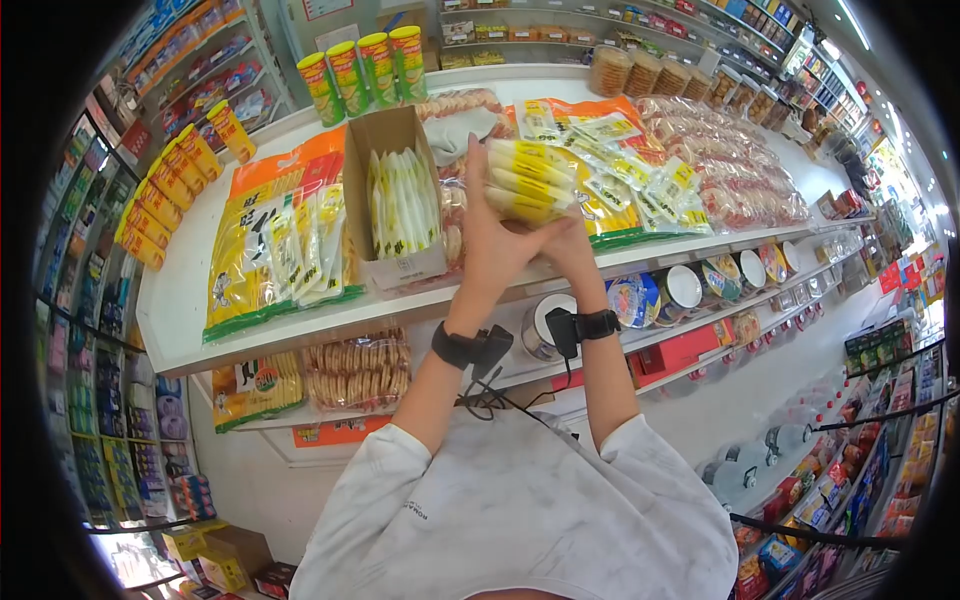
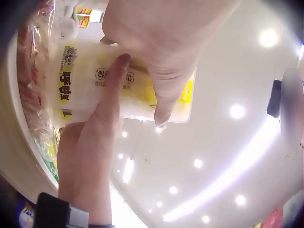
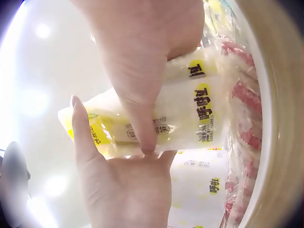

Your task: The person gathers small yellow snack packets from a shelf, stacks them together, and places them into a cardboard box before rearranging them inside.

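In front of me, over the counter, I hold a stack of yellow-and-white snack packets [image 1: 530, 180] between both hands. My left hand [image 1: 493, 235] grips its left side, with fingers reaching up along the edge. The right hand [image 1: 570, 248] holds it from below and the right, its fingers mostly hidden behind the packets. Both thumbs press on the near face of the packets [image 2: 90, 80], as the wrist views show. Just left of my hands stands an open cardboard box [image 1: 405, 265] filled with similar upright packets [image 1: 405, 200].
Large yellow-orange snack bags [image 1: 240, 260] with loose packets on top lie on both sides of the counter [image 1: 180, 310]. Green cans [image 1: 345, 78] and clear jars [image 1: 640, 75] line the back. Wrapped pinkish snacks [image 1: 740, 180] spread to the right. Bowl-shaped tubs [image 1: 683, 287] fill the shelf below.
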A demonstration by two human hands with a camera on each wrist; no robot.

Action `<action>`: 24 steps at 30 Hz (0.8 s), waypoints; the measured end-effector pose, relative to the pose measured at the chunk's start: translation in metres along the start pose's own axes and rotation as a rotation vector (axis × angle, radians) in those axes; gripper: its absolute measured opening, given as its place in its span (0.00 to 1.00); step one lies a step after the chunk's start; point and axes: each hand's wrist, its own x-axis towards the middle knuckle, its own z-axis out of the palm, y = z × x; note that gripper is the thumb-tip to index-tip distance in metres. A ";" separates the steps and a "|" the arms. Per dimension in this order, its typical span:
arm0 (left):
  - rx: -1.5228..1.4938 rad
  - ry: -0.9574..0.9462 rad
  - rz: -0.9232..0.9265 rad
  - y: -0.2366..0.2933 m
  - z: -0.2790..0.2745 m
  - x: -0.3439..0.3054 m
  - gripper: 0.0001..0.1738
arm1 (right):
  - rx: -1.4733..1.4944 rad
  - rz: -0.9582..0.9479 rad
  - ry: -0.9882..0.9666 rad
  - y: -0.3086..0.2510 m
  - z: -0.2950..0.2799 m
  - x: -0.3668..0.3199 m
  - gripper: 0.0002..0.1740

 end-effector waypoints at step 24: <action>0.135 -0.037 0.139 0.096 -0.014 -0.016 0.68 | -0.408 -0.439 0.103 -0.072 0.018 -0.038 0.38</action>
